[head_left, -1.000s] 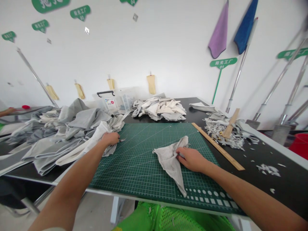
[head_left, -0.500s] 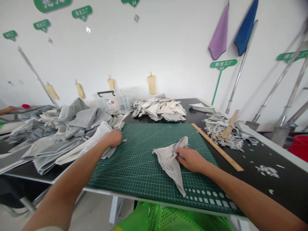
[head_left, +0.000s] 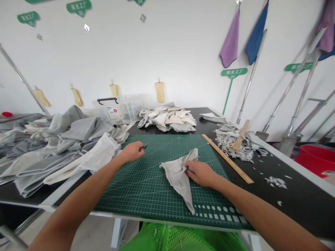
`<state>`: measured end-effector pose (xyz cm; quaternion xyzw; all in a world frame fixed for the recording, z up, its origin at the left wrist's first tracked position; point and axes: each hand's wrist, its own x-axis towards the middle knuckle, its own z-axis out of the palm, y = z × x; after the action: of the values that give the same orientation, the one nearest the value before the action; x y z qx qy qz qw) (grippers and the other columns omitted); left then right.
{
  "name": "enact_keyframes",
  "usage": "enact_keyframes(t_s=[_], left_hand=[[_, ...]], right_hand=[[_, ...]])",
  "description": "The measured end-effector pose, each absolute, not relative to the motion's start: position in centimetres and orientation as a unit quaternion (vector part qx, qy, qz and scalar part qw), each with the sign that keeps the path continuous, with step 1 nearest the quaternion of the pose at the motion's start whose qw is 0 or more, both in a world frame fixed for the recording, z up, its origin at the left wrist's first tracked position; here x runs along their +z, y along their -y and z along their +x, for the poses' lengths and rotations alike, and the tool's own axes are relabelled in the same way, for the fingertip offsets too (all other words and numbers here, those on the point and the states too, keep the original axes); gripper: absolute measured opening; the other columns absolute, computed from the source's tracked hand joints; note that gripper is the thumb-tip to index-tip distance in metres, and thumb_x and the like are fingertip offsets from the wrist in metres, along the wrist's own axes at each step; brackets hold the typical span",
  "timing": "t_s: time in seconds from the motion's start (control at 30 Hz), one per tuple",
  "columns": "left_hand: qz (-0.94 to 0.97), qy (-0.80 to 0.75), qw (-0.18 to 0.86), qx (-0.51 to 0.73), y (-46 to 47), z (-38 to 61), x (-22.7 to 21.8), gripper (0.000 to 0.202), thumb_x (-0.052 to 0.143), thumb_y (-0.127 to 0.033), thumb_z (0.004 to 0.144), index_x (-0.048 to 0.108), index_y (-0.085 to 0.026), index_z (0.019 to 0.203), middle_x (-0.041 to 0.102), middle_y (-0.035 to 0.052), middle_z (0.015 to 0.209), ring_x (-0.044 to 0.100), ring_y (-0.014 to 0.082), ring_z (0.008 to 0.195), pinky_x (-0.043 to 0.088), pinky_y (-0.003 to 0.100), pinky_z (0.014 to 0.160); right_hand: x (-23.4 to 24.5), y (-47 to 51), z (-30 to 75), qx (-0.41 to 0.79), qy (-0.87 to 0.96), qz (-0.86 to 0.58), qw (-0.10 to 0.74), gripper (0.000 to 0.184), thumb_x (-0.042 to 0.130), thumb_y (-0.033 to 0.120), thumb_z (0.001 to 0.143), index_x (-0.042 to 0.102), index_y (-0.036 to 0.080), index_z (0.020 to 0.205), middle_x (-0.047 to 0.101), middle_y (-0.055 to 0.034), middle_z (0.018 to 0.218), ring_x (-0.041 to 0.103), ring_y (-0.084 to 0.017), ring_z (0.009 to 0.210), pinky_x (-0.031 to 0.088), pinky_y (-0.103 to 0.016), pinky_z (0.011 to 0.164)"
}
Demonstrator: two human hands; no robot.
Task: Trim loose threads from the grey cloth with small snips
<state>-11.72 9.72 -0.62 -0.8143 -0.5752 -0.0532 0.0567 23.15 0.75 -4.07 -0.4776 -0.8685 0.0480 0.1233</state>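
Below the table edge sits a green mesh basket (head_left: 180, 238). On the green cutting mat (head_left: 146, 198), your right hand (head_left: 201, 173) clenches a limp triangle of grey cloth (head_left: 176, 177), soft and creased, while your left hand (head_left: 132, 151) curls around a small pointed tool (head_left: 143, 147), its grip mostly hidden. If that tip is sharp, a slipping hand could snag the bunched fabric or nick fingers. Beyond lie a wooden ruler (head_left: 227, 158), shredded scraps (head_left: 227, 143) at upper right, and heaped grey fabric (head_left: 65, 139) at left.
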Motion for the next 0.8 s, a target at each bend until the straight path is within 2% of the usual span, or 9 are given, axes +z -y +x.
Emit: enact_keyframes(t_s=[0.1,0.2,0.3,0.37,0.5,0.57,0.7,0.8], left_hand=[[-0.805,0.579,0.033,-0.127,-8.5,-9.4,-0.6,0.023,0.040,-0.032,0.089,0.056,-0.016,0.091,0.065,0.0054,0.083,0.061,0.0168,0.079,0.045,0.028,0.071],[-0.801,0.567,-0.015,-0.193,-7.2,-6.9,-1.2,0.025,0.030,-0.030,0.090,0.051,-0.018,0.094,0.068,0.0043,0.086,0.063,0.0159,0.079,0.044,0.025,0.068],[-0.798,0.553,-0.064,-0.230,-6.1,-4.8,-2.3,0.018,0.035,-0.029,0.087,0.050,-0.020,0.093,0.069,0.0043,0.085,0.065,0.0174,0.079,0.045,0.026,0.067],[-0.794,0.550,-0.089,-0.242,-5.6,-3.8,-3.0,0.013,0.041,-0.028,0.084,0.050,-0.021,0.089,0.069,0.0053,0.083,0.066,0.0197,0.080,0.045,0.027,0.067],[-0.792,0.536,-0.127,-0.261,-4.9,-3.0,-3.8,0.008,0.042,-0.028,0.084,0.047,-0.022,0.086,0.070,0.0045,0.080,0.066,0.0200,0.079,0.045,0.028,0.068],[-0.796,0.520,-0.142,-0.275,-4.6,-2.9,-4.0,0.009,0.038,-0.029,0.086,0.043,-0.022,0.087,0.069,0.0026,0.079,0.066,0.0177,0.078,0.045,0.027,0.068],[-0.796,0.496,-0.158,-0.309,-4.3,-2.6,-4.0,0.016,0.028,-0.033,0.091,0.038,-0.022,0.085,0.066,-0.0002,0.076,0.065,0.0132,0.067,0.046,0.024,0.064],[-0.782,0.504,-0.147,-0.337,-3.9,-2.5,-3.5,0.020,0.026,-0.037,0.092,0.038,-0.021,0.087,0.060,-0.0016,0.068,0.060,0.0132,0.056,0.044,0.025,0.057]], right_hand=[[-3.7,-0.5,23.3,0.071,0.866,-0.473,0.145,0.023,0.042,0.031,0.086,0.056,0.018,0.100,0.063,-0.0080,0.093,0.058,-0.020,0.083,0.038,-0.029,0.072],[-3.2,0.0,23.2,0.125,0.868,-0.441,0.192,0.023,0.048,0.022,0.079,0.056,0.018,0.100,0.063,-0.0048,0.089,0.056,-0.017,0.079,0.038,-0.027,0.072],[-2.7,0.8,22.8,0.216,0.843,-0.426,0.245,0.029,0.049,0.013,0.070,0.057,0.019,0.097,0.058,0.0020,0.073,0.049,-0.012,0.062,0.037,-0.022,0.061],[-2.5,1.3,22.3,0.272,0.813,-0.424,0.291,0.031,0.047,0.009,0.067,0.058,0.019,0.095,0.057,0.0030,0.072,0.046,-0.010,0.059,0.037,-0.021,0.058],[-2.1,2.0,21.5,0.352,0.734,-0.419,0.402,0.026,0.045,0.012,0.071,0.059,0.019,0.092,0.060,-0.0005,0.086,0.051,-0.013,0.072,0.040,-0.023,0.065],[-2.1,2.2,21.2,0.388,0.689,-0.421,0.445,0.023,0.046,0.015,0.073,0.059,0.019,0.092,0.059,-0.0008,0.085,0.052,-0.013,0.072,0.041,-0.023,0.065],[-2.2,2.4,20.8,0.433,0.623,-0.421,0.498,0.021,0.049,0.018,0.074,0.058,0.019,0.093,0.057,-0.0002,0.082,0.050,-0.012,0.067,0.040,-0.023,0.060],[-2.2,2.4,20.9,0.421,0.605,-0.425,0.525,0.022,0.049,0.019,0.075,0.057,0.019,0.095,0.058,-0.0013,0.086,0.051,-0.013,0.071,0.042,-0.024,0.064]])
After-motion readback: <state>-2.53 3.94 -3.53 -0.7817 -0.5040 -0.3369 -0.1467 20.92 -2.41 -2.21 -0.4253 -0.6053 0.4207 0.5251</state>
